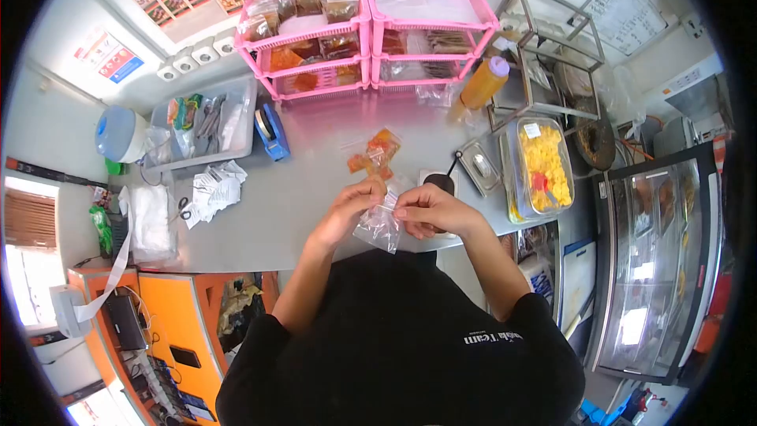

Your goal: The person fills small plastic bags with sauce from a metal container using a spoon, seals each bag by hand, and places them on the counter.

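Between my two hands, near the front edge of the steel counter, is a small clear plastic bag [380, 234]. My left hand [356, 203] pinches its upper left side, and my right hand [432, 211] pinches its upper right side. The bag hangs down toward the counter edge and looks empty. Just beyond my fingers lie small clear packets with orange-red contents [378, 151]. A dark round container [439, 183] with a black handle stands right behind my right hand, partly hidden by it.
Pink tiered baskets [368, 51] with packets stand at the back. Leftward are a blue tape dispenser [272, 132], papers [214, 192] and a grey bin [251, 122]. On the right are a yellow-filled container [546, 170], a metal tray [480, 167] and a sauce bottle [484, 83].
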### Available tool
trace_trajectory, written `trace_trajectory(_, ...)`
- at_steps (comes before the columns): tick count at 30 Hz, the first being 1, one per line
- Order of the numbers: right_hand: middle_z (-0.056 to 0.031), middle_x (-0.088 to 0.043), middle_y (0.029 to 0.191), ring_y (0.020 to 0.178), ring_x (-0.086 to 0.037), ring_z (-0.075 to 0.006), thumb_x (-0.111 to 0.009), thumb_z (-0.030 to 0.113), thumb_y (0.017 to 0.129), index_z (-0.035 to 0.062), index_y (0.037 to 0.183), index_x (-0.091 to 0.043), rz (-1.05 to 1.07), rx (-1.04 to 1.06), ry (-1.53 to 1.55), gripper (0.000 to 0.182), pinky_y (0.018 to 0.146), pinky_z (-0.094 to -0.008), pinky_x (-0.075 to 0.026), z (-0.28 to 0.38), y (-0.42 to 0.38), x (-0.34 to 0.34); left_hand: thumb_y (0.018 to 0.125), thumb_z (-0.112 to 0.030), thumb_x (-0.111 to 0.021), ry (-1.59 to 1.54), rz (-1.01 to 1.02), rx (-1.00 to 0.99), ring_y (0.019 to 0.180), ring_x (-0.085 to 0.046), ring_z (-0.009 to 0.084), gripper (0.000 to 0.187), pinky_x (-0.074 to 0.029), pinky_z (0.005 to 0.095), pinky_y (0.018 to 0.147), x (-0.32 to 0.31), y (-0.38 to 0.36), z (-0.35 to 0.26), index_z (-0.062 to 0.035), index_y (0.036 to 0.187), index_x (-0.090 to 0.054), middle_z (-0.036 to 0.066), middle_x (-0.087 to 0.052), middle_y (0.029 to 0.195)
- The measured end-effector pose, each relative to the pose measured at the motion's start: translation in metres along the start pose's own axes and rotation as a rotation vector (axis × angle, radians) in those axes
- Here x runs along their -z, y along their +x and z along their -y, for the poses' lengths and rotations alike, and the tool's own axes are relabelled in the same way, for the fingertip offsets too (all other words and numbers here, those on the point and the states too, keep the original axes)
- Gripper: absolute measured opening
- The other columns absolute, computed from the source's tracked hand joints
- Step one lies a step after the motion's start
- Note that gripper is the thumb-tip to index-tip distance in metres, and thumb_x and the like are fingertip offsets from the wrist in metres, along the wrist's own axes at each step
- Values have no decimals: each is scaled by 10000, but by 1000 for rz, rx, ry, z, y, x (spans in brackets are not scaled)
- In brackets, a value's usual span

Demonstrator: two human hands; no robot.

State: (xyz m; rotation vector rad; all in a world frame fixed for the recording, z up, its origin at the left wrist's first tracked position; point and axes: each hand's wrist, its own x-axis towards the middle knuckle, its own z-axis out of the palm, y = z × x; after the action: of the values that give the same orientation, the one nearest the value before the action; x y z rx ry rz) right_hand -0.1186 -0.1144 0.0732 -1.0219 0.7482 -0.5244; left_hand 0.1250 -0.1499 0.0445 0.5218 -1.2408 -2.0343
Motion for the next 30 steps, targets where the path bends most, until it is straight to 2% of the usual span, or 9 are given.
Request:
trace_trajectory(3,1,-637,647,505,-528,-52,-634,272,1077,39,962,-719,-60,17,-41,273,479,-215,-377,-4,-8,-9,982,-278,-650,-14,35,22,951,-484,149,240,-377,306,880,0,-4,4,-43,1021,-623,4,-501,990)
trace_trajectory(6,-2,-636,651,516,-513,-53,-657,250,1064,25,962,-728,-214,54,-158,257,493,-232,-373,-8,-8,-24,930,-320,-736,365,-170,-69,1100,-547,203,438,-428,356,970,-20,-16,-6,-28,1230,-610,52,-581,1100)
trace_trajectory(9,-11,-625,654,556,-518,-59,-696,205,1039,5,997,-742,-344,132,-403,211,523,-258,-394,-33,-1,-35,866,-315,-819,853,-107,-86,1195,-575,259,655,-450,413,1031,-17,-30,0,-28,1387,-546,116,-624,1196)
trace_trajectory(16,2,-628,678,636,-543,-39,-762,224,990,50,965,-756,-363,105,-578,175,584,-261,-423,-39,-6,-42,831,-192,-785,702,-155,247,853,-652,238,402,-522,385,777,-15,-41,61,-46,1146,-583,96,-662,951)
trace_trajectory(18,-39,-688,689,622,-604,-119,-809,247,939,24,948,-755,-757,91,-386,229,584,-299,-472,-62,-10,-4,825,-171,-771,627,-204,243,788,-635,216,348,-517,372,724,-16,-43,70,-51,1083,-570,77,-648,889)
trace_trajectory(20,14,-643,722,643,-579,-57,-824,239,933,76,1221,-705,-1169,292,-205,352,562,-229,-436,-88,-13,56,823,-182,-784,659,-207,265,787,-622,202,359,-514,371,724,-12,-44,77,-61,1084,-570,77,-638,894)
trace_trajectory(22,-2,-645,757,674,-590,-91,-853,342,897,67,1348,-650,-1324,41,-195,565,594,-272,-454,-86,-23,103,820,-199,-798,678,-197,281,793,-619,195,375,-516,371,728,-9,-41,84,-63,1085,-571,80,-635,898)
trace_trajectory(25,10,-637,742,681,-589,-116,-856,455,867,60,1362,-661,-1175,-38,-386,662,613,-298,-455,-99,-16,146,818,-231,-828,690,-171,308,806,-613,177,404,-516,362,734,-8,-28,92,-66,1085,-573,73,-633,904)
trace_trajectory(30,-148,-677,701,623,-631,-257,-769,387,929,36,866,-756,-883,75,-775,356,622,-408,-495,-112,7,154,802,-271,-872,767,-114,309,769,-595,152,442,-504,344,707,-11,-4,116,-82,1076,-582,51,-630,857)
